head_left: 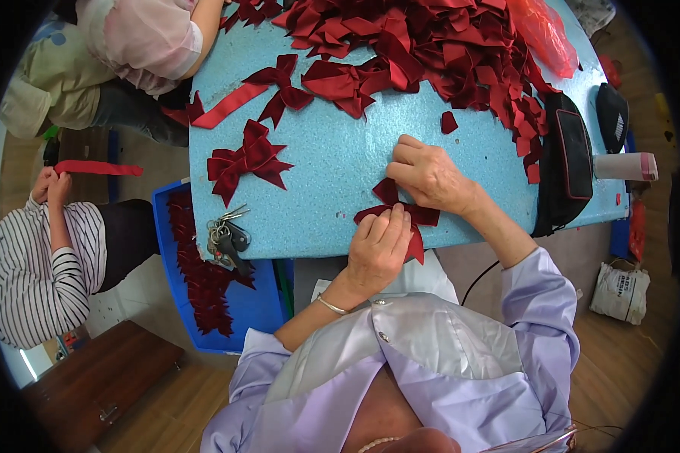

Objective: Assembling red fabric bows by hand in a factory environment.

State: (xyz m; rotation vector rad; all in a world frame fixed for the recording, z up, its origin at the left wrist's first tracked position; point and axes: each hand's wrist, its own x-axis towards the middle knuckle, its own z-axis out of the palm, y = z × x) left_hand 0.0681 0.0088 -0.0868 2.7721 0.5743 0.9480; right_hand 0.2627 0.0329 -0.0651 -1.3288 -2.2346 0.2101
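Note:
A dark red velvet ribbon bow lies near the front edge of the blue table, partly covered by my hands. Over its lower left part, my left hand presses with the fingers together, gripping the ribbon. My right hand is at the bow's upper right, fingers curled into a pinch; whatever is between the fingertips is hidden or too small to make out. Another red bow rests on the table to the left, with a further bow trailing a long ribbon beyond it.
A large pile of red ribbon pieces covers the far side. Keys lie at the near left edge; a blue bin below holds red bows. At right are a black bag and a tumbler. Other people are at left, one holding red ribbon.

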